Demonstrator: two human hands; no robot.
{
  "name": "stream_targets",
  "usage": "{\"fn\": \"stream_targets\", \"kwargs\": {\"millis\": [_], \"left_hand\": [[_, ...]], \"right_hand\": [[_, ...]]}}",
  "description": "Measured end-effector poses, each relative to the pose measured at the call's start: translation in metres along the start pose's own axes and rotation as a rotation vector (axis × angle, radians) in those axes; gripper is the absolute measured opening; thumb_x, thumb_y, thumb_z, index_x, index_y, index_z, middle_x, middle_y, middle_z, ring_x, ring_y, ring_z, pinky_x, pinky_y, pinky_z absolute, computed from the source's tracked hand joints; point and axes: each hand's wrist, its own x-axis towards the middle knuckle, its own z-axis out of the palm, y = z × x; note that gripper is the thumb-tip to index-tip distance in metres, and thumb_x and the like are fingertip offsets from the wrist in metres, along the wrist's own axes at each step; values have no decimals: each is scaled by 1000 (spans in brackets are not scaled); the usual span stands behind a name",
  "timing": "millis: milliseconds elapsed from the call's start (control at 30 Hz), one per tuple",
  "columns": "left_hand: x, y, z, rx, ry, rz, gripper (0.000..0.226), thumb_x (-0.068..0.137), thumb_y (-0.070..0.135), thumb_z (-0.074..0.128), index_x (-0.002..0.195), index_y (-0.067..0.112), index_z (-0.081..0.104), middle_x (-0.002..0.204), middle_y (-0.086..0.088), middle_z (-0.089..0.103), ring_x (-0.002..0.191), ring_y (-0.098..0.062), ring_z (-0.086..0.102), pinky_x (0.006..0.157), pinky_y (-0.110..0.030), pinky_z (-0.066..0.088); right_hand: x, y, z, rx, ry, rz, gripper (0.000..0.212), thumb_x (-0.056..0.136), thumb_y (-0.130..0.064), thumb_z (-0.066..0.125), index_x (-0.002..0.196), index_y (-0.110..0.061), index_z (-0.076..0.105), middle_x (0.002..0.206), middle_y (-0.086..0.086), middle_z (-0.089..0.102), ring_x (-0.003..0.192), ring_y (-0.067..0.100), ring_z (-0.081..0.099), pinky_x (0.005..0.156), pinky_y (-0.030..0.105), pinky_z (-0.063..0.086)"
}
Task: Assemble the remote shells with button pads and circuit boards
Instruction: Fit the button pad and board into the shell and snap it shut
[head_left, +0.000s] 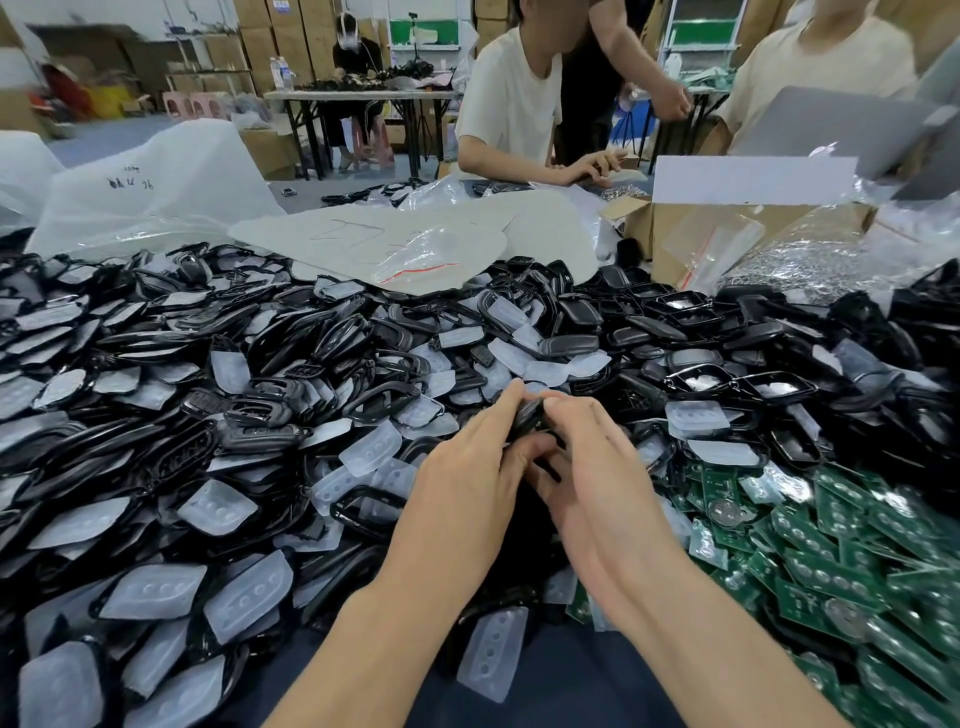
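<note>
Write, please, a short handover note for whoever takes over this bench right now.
Left hand and right hand: both grip one black remote shell above the pile, fingers curled round it.
Loose shells and clear button pads lie heaped ahead and to the left; green circuit boards lie in a heap at the right.
Done: cannot tell whether the held shell has its pad or board in.
Left: finish it, then work through the heaps.

One black shell (527, 415) sits at centre frame, pinched between the left hand (467, 483) and right hand (597, 478), mostly hidden by fingers. Glossy black shells (249, 410) lie heaped across the left and middle, jumbled with translucent white pads (218, 506), each with a row of dimples. Green boards (831, 561) with round silver contacts pile up at lower right.
</note>
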Motion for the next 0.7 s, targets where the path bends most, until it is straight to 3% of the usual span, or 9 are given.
{"fn": "stream_targets", "kwargs": {"millis": [133,267,367,600,700], "left_hand": [[-1,6,-2,-21,-49,-28,59,98,42,41,155,34,34,135,6,64,115,-16,63,96,-32,47],[-2,9,-1,-32,-43,-31,57,97,44,37,152,30,41,127,7,68,110,-15,65,93,-34,50],[-4,11,0,-29,-17,-28,49,101,35,40,149,30,45,121,12,70,104,-10,66,88,-33,52],[-7,16,2,-16,31,-53,48,100,10,48,146,25,50,117,2,72,92,-21,67,78,-41,54],[-6,18,1,-39,8,-71,51,98,6,47,146,23,51,118,-1,72,94,-26,68,81,-45,53]], "right_hand": [[-1,1,1,56,-15,19,17,100,-21,62,83,-18,64,70,-3,61,62,6,60,66,24,56],[-1,3,1,92,-13,36,11,100,-25,63,95,-15,67,67,-2,57,60,7,59,63,24,57],[0,5,3,124,-3,47,12,100,-25,62,95,-16,67,68,-3,58,58,6,60,61,22,58],[0,12,9,202,84,46,18,99,-22,62,82,-20,68,60,-10,62,49,1,59,49,16,50],[-1,14,10,204,110,34,25,99,-22,62,75,-22,69,58,-10,61,49,0,59,47,16,49]]}}
